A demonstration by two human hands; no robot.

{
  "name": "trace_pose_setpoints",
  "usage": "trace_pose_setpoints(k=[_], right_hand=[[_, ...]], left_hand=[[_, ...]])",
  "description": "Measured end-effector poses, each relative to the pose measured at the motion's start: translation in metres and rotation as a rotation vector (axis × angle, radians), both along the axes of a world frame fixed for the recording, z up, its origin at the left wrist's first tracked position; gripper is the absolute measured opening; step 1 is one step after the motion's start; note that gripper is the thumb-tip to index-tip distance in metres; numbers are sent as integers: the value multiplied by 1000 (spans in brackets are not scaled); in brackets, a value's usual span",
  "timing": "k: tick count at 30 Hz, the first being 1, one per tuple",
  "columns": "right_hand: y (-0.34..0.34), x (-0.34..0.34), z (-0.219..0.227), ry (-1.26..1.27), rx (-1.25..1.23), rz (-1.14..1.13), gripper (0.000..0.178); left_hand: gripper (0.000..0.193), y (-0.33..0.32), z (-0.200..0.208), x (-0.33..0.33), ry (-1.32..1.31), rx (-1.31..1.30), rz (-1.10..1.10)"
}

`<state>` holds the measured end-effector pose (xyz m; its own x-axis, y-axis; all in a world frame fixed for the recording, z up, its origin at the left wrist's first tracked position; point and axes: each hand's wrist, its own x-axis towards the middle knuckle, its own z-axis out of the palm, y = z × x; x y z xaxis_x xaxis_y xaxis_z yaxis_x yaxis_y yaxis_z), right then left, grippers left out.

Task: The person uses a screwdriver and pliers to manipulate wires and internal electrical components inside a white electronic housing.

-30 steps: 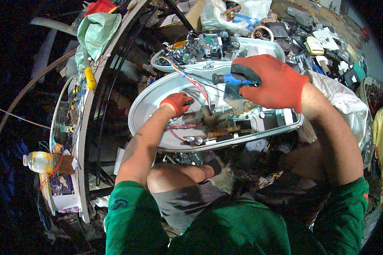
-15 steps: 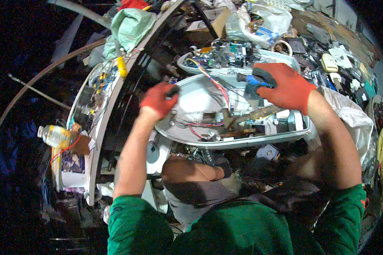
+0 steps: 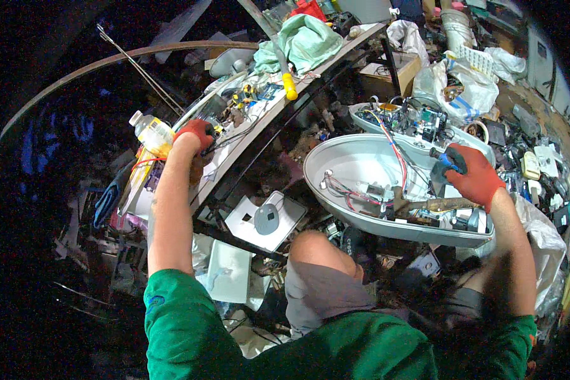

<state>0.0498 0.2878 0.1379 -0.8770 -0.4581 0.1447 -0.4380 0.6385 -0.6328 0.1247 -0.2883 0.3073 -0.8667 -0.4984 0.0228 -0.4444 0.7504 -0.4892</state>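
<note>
Red-gloved left hand reaches among small parts on the cluttered desk, grip unclear. Right hand grips a blue-handled tool over the open white appliance shell; next, likely bringing a part back.

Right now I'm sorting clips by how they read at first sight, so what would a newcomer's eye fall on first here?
Two hands in red-orange gloves stand out. The right hand grips a blue-and-black tool handle over the big oval white plastic housing, full of red and white wires, at right of centre. The left hand reaches out to the cluttered long workbench at upper left, beside a clear plastic bottle with a yellow label.
</note>
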Motion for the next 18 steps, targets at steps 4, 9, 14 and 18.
trace_pose_setpoints(k=[4, 9, 14, 18], right_hand=[[-2, 9, 2, 187, 60, -24, 60], [5, 1, -8, 120, 24, 36, 57], [23, 2, 13, 52, 98, 92, 48], [50, 14, 0, -137, -156, -89, 53]], left_hand=[[54, -14, -26, -21, -12, -17, 43], [55, -40, -4, -22, 117, -37, -62], [31, 118, -54, -13, 679, 351, -703], [29, 238, -124, -43, 241, 803, -549]])
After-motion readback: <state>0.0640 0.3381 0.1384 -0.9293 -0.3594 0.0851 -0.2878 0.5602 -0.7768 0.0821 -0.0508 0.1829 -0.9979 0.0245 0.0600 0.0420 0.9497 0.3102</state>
